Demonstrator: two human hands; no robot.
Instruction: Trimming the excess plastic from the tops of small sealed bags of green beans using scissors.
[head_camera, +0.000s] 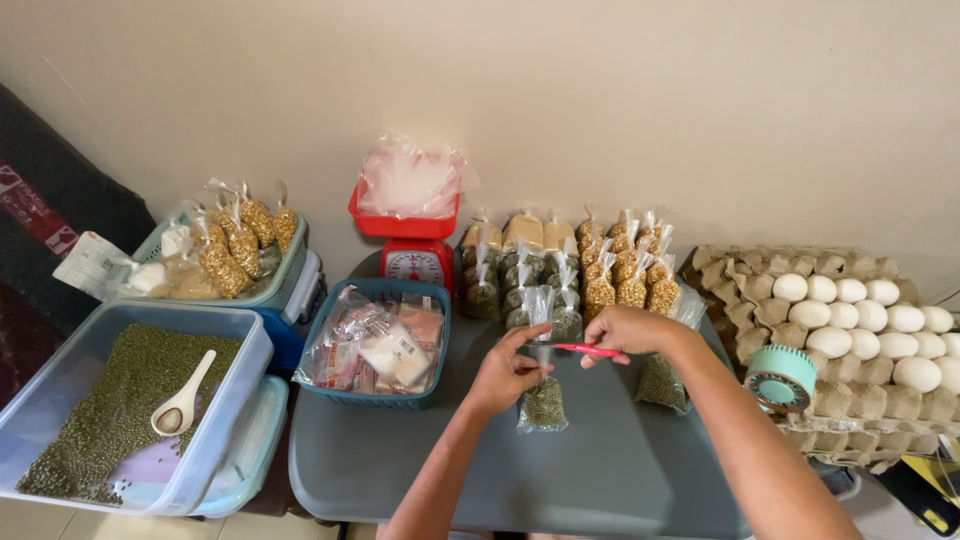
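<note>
A small clear bag of green beans is held upright over the grey table, so that the beans stay at its bottom and the empty neck is free; the neck is pinched by the left hand, which is closed around it; a red strip is held across the neck by the fingers of the right hand, closed on its end. Just right of the grip, under the right wrist, a second filled bag is laid; behind the grip, finished bags of green beans and yellow kernels are set in rows against the wall, beside a red kitchen scale. Left of the grip a blue basket with flat wrapped packets is placed; further left, a clear tub of loose green beans with a white scoop is kept near. To the right, white eggs are kept in cardboard trays.
</note>
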